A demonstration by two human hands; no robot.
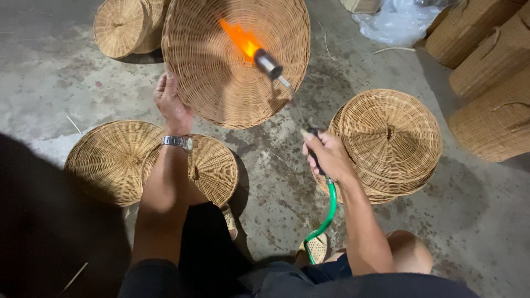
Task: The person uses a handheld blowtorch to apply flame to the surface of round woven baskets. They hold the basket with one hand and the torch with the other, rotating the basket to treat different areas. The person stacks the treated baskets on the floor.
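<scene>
Floor [55,83] holds wicker lid stacks: one [390,142] just right of the right hand [326,154], another [149,163] below the left hand [171,105]. Left grip clamps the edge of a tilted round wicker lid [221,83]. Right grip is closed on a torch [276,69] with green hose [327,212], flame [240,37] on the lid's face.

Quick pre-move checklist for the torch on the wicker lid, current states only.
1. Left hand grips the round wicker lid at its edge, away from the flame: ok.
2. Right hand closed around the torch handle: ok.
3. Flame lit and playing on the lid's face: ok.
4. Green hose runs down from the handle with no visible kink; its far end is hidden: cannot tell.
5. Stack of lids lies right beside the torch hand, close to the heat: not ok.
6. Scorching on the held lid: cannot tell.
</scene>
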